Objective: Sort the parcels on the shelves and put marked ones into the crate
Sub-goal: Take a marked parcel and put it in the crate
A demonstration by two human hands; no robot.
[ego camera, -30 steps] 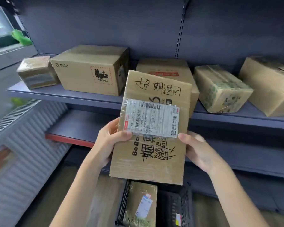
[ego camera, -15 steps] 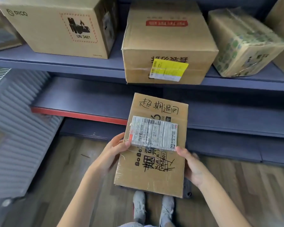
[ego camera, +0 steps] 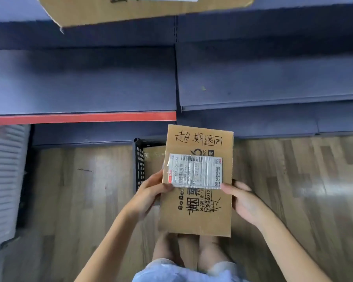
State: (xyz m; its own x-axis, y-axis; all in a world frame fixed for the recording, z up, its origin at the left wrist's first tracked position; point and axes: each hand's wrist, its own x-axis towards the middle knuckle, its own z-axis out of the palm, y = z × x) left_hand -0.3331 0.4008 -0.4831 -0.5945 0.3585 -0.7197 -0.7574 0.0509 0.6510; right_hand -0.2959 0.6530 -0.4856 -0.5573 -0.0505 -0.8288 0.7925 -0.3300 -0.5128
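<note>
A flat brown parcel [ego camera: 198, 216] with black handwritten marks and a white shipping label hangs level above the floor. My left hand [ego camera: 149, 195] grips its left edge, thumb on top near the label. My right hand [ego camera: 244, 199] grips its right edge the same way. Under and behind the parcel stands a black plastic crate [ego camera: 138, 163] on the floor; only its left wall and far corner show. Another brown parcel [ego camera: 153, 161] lies inside the crate, mostly hidden by the held one.
Dark blue shelves [ego camera: 82, 84] run across the upper view, the left one with a red front strip [ego camera: 82, 118]. A cardboard box [ego camera: 130, 9] overhangs the top shelf. A grey ribbed panel [ego camera: 4, 180] stands at the left. Wooden floor lies on both sides.
My view has tilted down from the upper shelves to the floor. Both hands have lowered the marked parcel to a spot over the crate, with the same grip.
</note>
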